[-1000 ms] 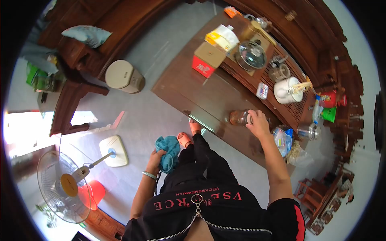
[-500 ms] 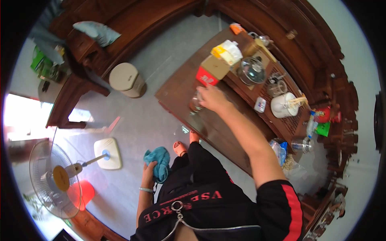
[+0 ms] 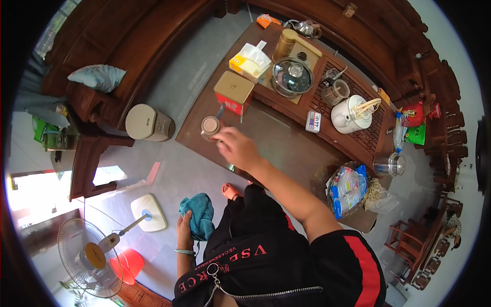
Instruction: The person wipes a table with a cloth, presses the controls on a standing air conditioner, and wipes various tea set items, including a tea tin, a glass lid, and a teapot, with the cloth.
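Observation:
My right hand (image 3: pixel 236 148) reaches over the dark wooden table, its fingers closed around the side of a small glass jar (image 3: pixel 210 126) with a round tan top. Just beyond the jar stands a red box (image 3: pixel 232 105) with a brownish top. Low on the left, my left hand (image 3: pixel 184 228) grips a bunched teal towel (image 3: pixel 197 216), which hangs beside my leg above the floor. The towel's folds hide part of that hand's fingers.
On the table (image 3: pixel 276 153) are a tissue box (image 3: pixel 249 62), a glass-lidded pot (image 3: pixel 292 77), a white kettle (image 3: pixel 352 115) and a bag-filled basket (image 3: pixel 349 189). A bin (image 3: pixel 148 123), fan (image 3: pixel 93 256) and red bucket (image 3: pixel 128 266) stand left.
My right hand has moved left along the table edge with the jar, away from the red box. The view has shifted. My left hand keeps hold of the towel.

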The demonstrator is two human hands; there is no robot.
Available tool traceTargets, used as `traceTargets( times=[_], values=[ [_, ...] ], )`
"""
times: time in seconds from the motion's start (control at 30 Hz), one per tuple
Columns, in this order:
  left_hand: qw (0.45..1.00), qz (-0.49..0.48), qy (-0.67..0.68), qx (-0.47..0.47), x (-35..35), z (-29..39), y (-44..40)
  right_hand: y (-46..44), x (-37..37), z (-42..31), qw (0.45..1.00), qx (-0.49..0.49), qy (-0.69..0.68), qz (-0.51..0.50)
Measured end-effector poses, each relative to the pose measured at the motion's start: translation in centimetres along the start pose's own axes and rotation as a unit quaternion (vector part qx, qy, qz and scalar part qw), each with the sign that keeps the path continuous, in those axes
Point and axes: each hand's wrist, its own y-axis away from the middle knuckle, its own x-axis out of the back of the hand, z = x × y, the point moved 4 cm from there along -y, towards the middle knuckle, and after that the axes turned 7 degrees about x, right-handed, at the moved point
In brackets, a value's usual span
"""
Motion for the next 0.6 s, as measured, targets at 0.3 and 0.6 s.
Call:
traceTargets(
  times=[0.3,0.6],
  values=[
    [0.991,-0.031,-0.109,0.074,-10.3,-2.0,-3.1,11.2,17.1,19.6,0.835,-0.4,0.345,0.154],
    [0.985,-0.001,-0.159,0.064,-14.5,-2.0,-3.5,10.9,18.0,22.9,0.94,-0.259,0.05,0.215]
  ],
)
